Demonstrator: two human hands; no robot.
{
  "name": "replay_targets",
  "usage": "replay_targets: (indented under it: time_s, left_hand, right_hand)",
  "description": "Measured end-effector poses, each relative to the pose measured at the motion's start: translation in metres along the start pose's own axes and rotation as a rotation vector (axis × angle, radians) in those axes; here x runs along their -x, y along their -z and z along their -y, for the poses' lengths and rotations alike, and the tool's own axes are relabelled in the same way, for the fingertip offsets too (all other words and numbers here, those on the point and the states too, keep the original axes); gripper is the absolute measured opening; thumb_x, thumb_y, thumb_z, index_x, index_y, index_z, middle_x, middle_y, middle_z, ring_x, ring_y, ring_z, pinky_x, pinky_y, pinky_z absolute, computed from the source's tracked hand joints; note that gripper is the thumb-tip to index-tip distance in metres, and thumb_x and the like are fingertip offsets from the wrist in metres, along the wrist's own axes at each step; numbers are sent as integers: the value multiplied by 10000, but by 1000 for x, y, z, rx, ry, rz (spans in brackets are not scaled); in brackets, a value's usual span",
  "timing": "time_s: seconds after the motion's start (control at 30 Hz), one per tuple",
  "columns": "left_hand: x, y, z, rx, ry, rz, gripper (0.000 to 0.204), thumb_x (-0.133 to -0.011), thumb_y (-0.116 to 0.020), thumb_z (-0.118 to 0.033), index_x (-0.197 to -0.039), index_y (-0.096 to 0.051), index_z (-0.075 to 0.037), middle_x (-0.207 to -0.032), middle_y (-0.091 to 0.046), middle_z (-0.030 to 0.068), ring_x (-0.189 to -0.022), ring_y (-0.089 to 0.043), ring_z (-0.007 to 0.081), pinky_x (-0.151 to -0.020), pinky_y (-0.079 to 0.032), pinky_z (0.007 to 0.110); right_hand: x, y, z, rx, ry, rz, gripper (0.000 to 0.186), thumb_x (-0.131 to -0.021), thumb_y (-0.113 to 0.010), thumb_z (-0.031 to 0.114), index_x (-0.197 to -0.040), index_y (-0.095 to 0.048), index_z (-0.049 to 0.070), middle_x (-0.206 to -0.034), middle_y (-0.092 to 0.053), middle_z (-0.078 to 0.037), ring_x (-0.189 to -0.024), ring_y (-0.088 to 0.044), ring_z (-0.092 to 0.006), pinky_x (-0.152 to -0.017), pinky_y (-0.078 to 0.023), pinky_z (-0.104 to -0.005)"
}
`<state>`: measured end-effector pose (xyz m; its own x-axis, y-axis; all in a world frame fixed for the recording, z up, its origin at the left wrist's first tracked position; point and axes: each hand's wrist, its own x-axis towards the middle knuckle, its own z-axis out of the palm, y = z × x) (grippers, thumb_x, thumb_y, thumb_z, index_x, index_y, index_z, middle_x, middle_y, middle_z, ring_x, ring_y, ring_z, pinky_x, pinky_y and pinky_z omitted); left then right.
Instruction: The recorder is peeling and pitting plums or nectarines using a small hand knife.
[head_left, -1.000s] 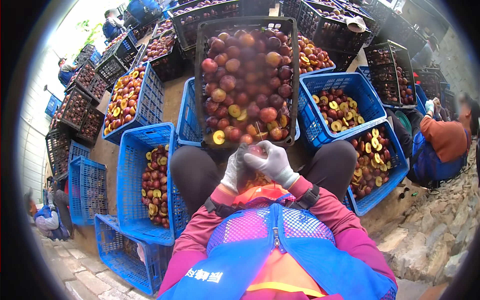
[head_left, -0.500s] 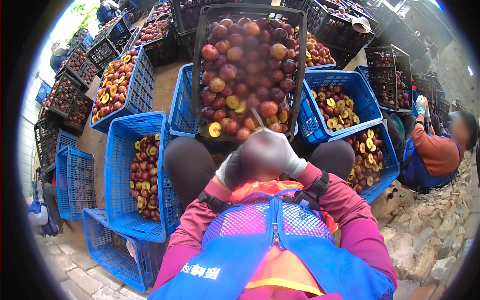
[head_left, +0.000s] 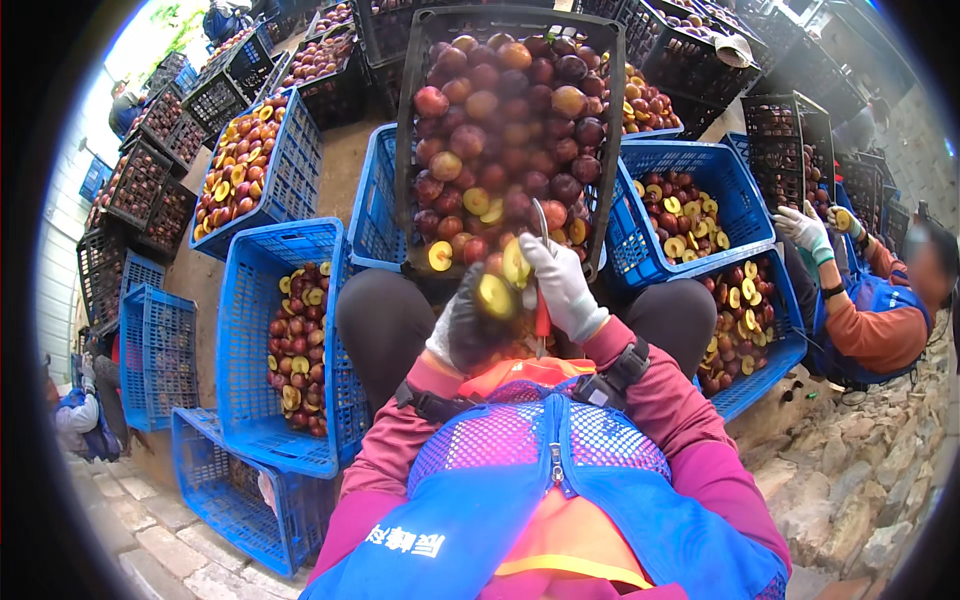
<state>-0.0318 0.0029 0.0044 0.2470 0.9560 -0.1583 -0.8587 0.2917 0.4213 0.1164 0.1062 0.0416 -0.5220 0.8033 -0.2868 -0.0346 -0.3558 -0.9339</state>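
Note:
My left hand (head_left: pixel 466 325), in a dark glove with a pale cuff, closes round a plum half (head_left: pixel 494 297) whose yellow cut face shows. Just right of it, my right hand (head_left: pixel 566 288) in a white glove grips a knife (head_left: pixel 543 316) with a red handle; its blade tip points up and away. A second plum half (head_left: pixel 516 262), cut face showing, is at the right hand's fingertips. Both hands are over my lap, at the near edge of a black crate (head_left: pixel 408 140) heaped with whole plums. A few cut halves lie at the crate's near end.
Blue crates with halved plums stand to the left (head_left: pixel 335 300) and right (head_left: pixel 735 250) of my knees. An empty-looking blue crate (head_left: pixel 190 430) lies lower left. At the right edge a co-worker (head_left: pixel 880 320) in gloves holds a plum half. Stacked black crates fill the background.
The plum, blurred whole between my hands before, now shows as two halves with yellow faces. My hands have moved slightly apart, and the knife's red handle is visible. The co-worker's hands have come lower and apart.

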Motion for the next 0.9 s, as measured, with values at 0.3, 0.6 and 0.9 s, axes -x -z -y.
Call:
replay_targets:
  time_s: [0.3,0.6,0.9]
  left_hand:
    - [66,27,-100,-889,-611,-529,436,-1116,-655,-456,-1260,-695,-46,-940,-723,33,-762,-690,166,-689,-573,314]
    - [17,50,-168,-2303,-496,-981,583,-992,-764,-413,-1411,-635,-30,-1297,-707,217,-1129,-720,378,-981,-586,484]
    - [-226,13,-39,-2251,-61,-523,617,-917,-795,-344,-1437,-603,-73,-1390,-698,262,-1249,-706,445,-1049,-569,543]
  right_hand:
    - [-82,58,42,291,-60,-81,582,-1078,-686,551,-1168,-727,-23,-872,-798,-177,-490,-626,-169,-470,-494,-321]
    - [49,126,-21,125,-309,160,362,-1138,-556,197,-1428,-606,-14,-964,-789,-178,-598,-730,-203,-519,-580,-329]
    - [101,152,-20,289,-307,-10,255,-1174,-551,282,-1310,-643,87,-811,-727,-72,-503,-642,-137,-452,-477,-278]
